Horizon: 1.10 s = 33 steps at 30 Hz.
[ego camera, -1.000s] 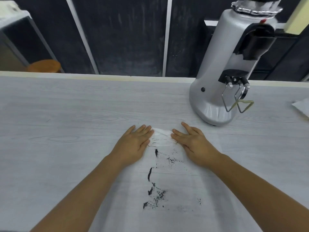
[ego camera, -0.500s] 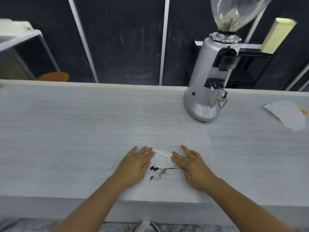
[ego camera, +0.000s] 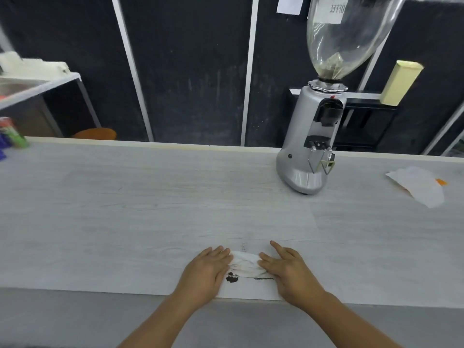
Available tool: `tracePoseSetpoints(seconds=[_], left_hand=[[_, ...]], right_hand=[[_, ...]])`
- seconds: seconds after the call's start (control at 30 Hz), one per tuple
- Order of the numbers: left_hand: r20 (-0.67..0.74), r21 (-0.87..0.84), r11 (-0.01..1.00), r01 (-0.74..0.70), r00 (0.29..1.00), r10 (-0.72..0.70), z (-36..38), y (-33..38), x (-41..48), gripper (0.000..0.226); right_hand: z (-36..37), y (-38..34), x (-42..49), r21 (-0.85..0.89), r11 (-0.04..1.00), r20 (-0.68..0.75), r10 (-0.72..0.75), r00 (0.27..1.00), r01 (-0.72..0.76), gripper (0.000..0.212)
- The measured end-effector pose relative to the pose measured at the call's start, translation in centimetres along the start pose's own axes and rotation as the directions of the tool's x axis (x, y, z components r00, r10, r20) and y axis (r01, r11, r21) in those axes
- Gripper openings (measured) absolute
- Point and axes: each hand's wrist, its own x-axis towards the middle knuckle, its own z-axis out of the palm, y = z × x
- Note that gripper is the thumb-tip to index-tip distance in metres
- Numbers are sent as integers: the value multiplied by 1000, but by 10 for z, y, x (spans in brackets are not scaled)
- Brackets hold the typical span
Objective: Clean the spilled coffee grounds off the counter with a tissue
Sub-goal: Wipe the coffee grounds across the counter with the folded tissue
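A bunched white tissue [ego camera: 244,262] lies on the pale wood-grain counter [ego camera: 150,209], close to its front edge. My left hand [ego camera: 207,272] presses flat on the tissue's left end and my right hand [ego camera: 288,271] presses flat on its right end. Just in front of the tissue, between my hands, sits a small dark clump of coffee grounds [ego camera: 231,278], with a thin dark line of grounds to its right. A faint paler strip of counter runs from there to the edge.
A silver coffee grinder [ego camera: 308,146] with a clear hopper stands at the back right of the counter. A white paper [ego camera: 419,184] lies at the far right. A green can [ego camera: 13,133] is at the far left. The counter's front edge runs just below my wrists.
Both hands have dragged the tissue toward me to the front edge. The scattered grounds have gathered into a small clump and a line. The view has pulled back.
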Motion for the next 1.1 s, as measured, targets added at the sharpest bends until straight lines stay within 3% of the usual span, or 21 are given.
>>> tracePoseSetpoints(seconds=[0.23,0.4,0.67,0.83,0.9,1.0,1.1], left_hand=[[-127,-113,993,42,990,-56,-8,-1,19,42],[-113,-190,980,67,990,-89,-27,-13,59,62],[-196,-142,989,41,978,-68,-32,-60,184,30],[-208,-47,998,29,977,-38,-33,-102,263,29],[-206,-27,997,67,976,-71,-34,-123,281,26],[-178,-26,986,164,970,-166,-31,-155,283,25],[-157,-60,970,237,957,-244,-29,-178,265,26]], right_hand=[[-1,5,22,38,999,-119,-26,993,31,58],[-13,27,62,140,990,-185,-4,983,30,56],[-23,98,179,135,991,-220,12,975,18,50],[-8,143,262,111,994,-248,16,969,12,44],[2,152,290,115,993,-267,28,963,3,43],[19,157,318,135,991,-181,36,983,-11,44],[30,150,328,89,995,-144,-33,989,46,29]])
